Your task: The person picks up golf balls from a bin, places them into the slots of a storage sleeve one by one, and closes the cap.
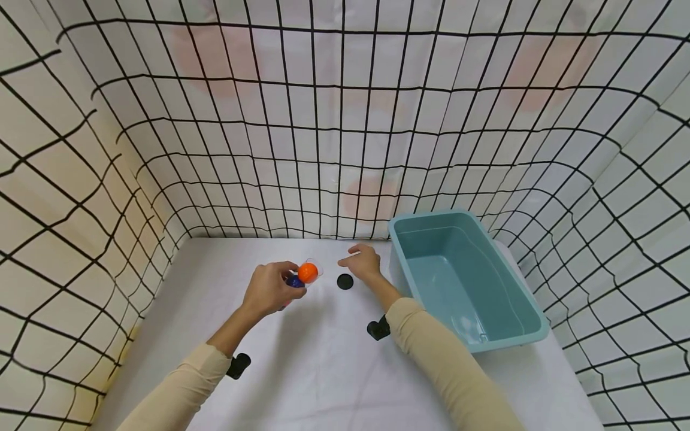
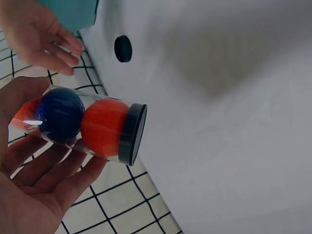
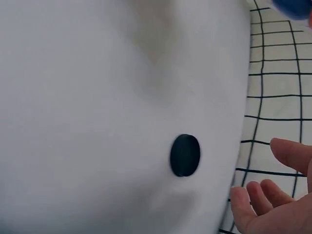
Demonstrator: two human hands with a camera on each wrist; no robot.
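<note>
My left hand (image 1: pixel 274 288) grips a clear tube (image 1: pixel 302 275) lying tilted above the white table (image 1: pixel 323 377). In the left wrist view the tube (image 2: pixel 92 127) holds an orange ball (image 2: pixel 103 127) at its black-rimmed end, a blue ball (image 2: pixel 61 114) behind it, and a third reddish ball deeper in. A round black lid (image 1: pixel 345 281) lies flat on the table just right of the tube. My right hand (image 1: pixel 360 260) hovers over the lid with relaxed fingers, holding nothing. From the right wrist the lid (image 3: pixel 185 155) sits beside those fingertips (image 3: pixel 265 192).
A teal plastic bin (image 1: pixel 474 344) stands empty at the right of the table, close to my right forearm. Grid-patterned curtain walls (image 1: pixel 345 149) enclose the table on three sides. Bare tabletop lies in front of both hands.
</note>
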